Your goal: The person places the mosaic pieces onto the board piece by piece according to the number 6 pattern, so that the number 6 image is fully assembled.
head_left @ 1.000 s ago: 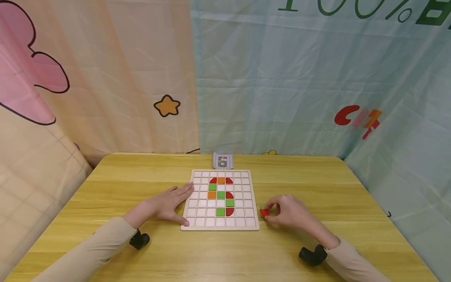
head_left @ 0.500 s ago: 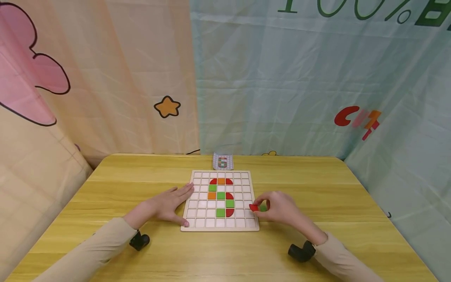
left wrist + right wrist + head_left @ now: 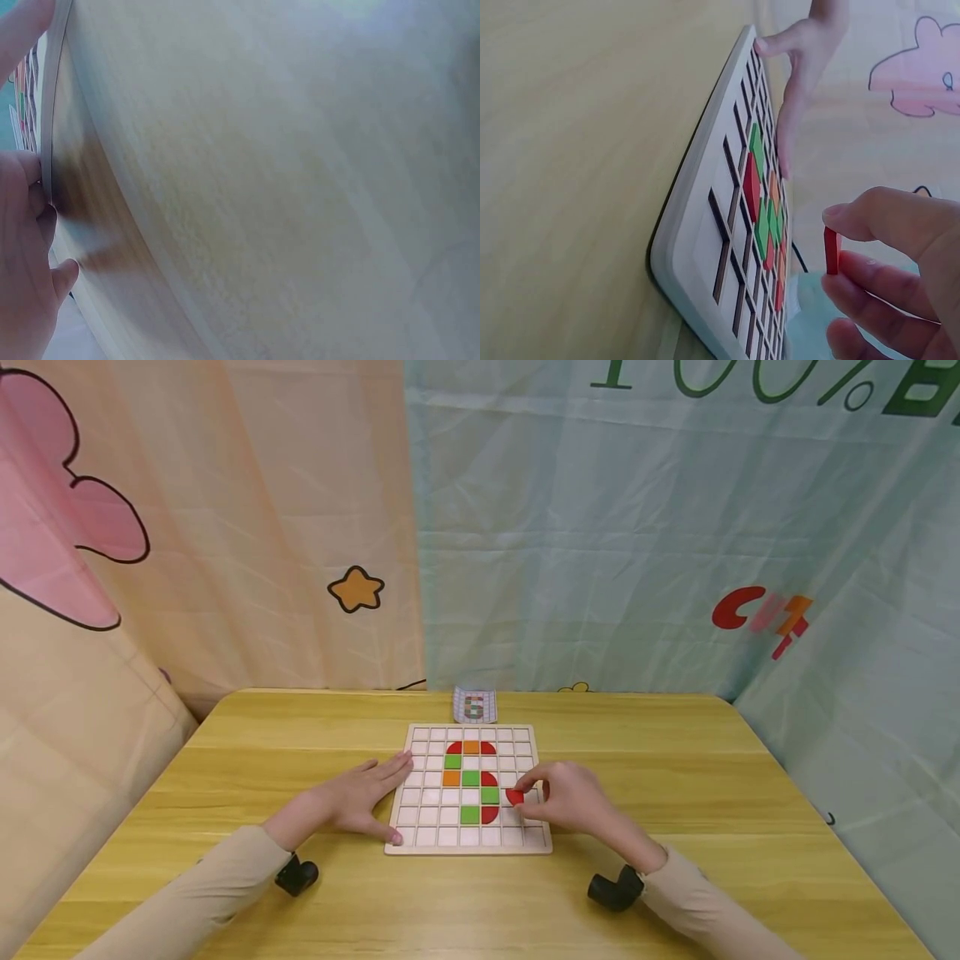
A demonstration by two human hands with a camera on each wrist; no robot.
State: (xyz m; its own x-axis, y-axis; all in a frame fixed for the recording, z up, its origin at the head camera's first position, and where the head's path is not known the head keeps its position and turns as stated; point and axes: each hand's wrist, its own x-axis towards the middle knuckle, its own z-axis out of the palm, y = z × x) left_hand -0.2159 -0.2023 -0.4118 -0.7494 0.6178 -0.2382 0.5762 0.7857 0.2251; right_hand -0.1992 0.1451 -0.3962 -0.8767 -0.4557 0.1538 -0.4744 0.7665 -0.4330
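Observation:
A pale wooden grid board (image 3: 468, 850) lies on the table, with red rounded tiles (image 3: 490, 815), green square tiles (image 3: 470, 815) and orange square tiles (image 3: 452, 778) set in its cells. My left hand (image 3: 360, 795) rests on the board's left edge, fingers spread and thumb near the front corner. Over the board's right side, my right hand (image 3: 573, 797) pinches a red rounded tile (image 3: 514, 796) between thumb and fingers. In the right wrist view the pinched red tile (image 3: 831, 251) appears edge-on, apart from the board.
Just behind the board is a small card (image 3: 474, 705) printed with a coloured pattern on a grid. The wooden table (image 3: 637, 735) extends to both sides. Printed curtains (image 3: 600, 568) hang behind it. Each wrist carries a black camera mount (image 3: 617, 890).
My right hand has moved left from beside the board to above its right columns, carrying the red tile. A green piece seen at that hand earlier is now out of sight. My left hand stays put.

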